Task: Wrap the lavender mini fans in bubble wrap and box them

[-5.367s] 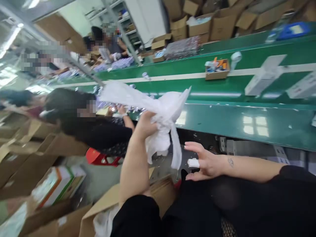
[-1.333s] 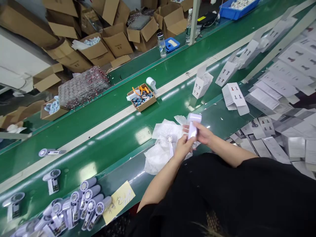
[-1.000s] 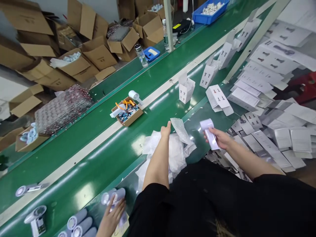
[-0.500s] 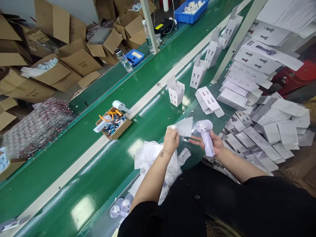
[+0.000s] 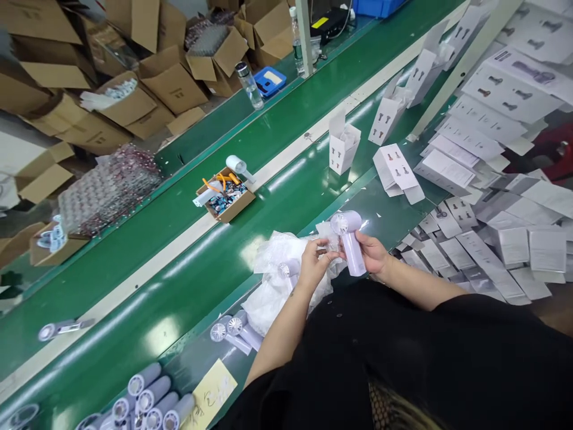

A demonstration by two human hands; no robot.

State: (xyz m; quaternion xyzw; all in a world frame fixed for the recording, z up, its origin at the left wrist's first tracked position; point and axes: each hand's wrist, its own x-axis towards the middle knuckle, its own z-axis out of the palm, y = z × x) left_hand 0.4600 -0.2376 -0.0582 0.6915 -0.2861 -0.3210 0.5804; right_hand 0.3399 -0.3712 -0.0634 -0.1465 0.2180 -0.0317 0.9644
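A lilac handheld fan is gripped in my right hand, its round head tilted up and away from me. My left hand is closed beside the handle, pinching a translucent plastic bag that lies partly behind the fan. Below and left of my hands is a heap of clear bubble bags, with another lilac fan lying on it. Two more lilac fans rest by my left forearm.
White printed cartons stand open on the green belt, and one carton lies tipped nearby. Many flat cartons are piled at right. A small parts box holds orange-handled pliers. Several fans lie at lower left by a yellow paper.
My right hand has brought the fan left and my left hand has lowered the bag, so the two now meet. The view has shifted, showing more fans at lower left.
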